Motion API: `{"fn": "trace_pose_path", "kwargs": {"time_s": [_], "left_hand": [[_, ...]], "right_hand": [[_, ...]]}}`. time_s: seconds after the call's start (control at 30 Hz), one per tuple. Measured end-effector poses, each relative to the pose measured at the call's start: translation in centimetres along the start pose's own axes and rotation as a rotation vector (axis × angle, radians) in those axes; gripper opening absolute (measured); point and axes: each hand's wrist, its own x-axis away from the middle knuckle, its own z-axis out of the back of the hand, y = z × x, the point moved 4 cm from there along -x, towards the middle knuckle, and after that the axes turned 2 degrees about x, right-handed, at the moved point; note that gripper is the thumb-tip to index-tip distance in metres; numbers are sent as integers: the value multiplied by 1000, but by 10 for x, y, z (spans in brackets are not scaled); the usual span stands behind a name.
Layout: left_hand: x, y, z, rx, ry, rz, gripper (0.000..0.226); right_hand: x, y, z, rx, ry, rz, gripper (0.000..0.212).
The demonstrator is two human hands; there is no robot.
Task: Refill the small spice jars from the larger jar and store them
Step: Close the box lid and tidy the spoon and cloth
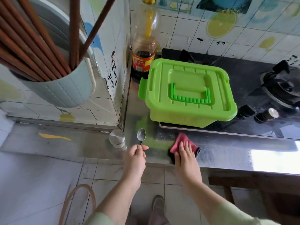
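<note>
1. The left hand has its grip closed on the handle of a small metal spoon, bowl up and forward.
2. The right hand lies flat and open on a pink-red cloth on the steel bench, holding nothing.
3. A small glass spice jar with a metal lid stands capped just beside the spoon; its fill level is probably low, but glare hides it.
4. The green plastic lidded box sits shut on the stove.
5. Keep the spoon level; wipe towards the bench edge, away from the jar.
</note>
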Motion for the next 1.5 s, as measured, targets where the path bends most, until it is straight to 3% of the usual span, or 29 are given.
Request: {"fn": "trace_pose_path", "kwargs": {"time_s": [0.13, 0.3, 0.4, 0.53, 0.67, 0.83, 1.0, 1.13, 1.23, 1.37, 1.5], "left_hand": [[-2, 0, -8, -21, -23, 23, 32], [-6, -2, -14, -15, 6, 21, 32], [-4, -2, -21, -3, 25, 21, 32], [-3, -4, -27, -31, 35, 8, 31], [-3, -7, -32, -21, 63, 3, 34], [0, -4, -27, -14, 147, -40, 32], [0, 0, -22, -28, 182, -94, 25], [4, -7, -32, -46, 164, -65, 24], [10, -11, -45, -85, 116, -35, 24], [17, -12, -66, -141, 50, -21, 21], [23, -9, -79, -190, 7, -33, 17]], "right_hand": [[-45, -33, 1, -51, 15, -49, 51], [-38, -61, -12, -14, -68, 196, 51], [-19, -67, -17, -44, -171, 361, 63], [12, -36, -11, -60, -199, 461, 61], [3, 8, 5, -70, -65, 302, 61], [-22, -34, 4, -49, -95, 135, 69], [-12, -86, -19, 31, -291, 431, 71], [11, -56, -21, 30, -287, 556, 65], [15, -10, -1, 6, -208, 482, 71], [-6, 44, 24, 34, -121, 236, 76], [-41, 35, 39, 4, -117, 76, 80]]}}
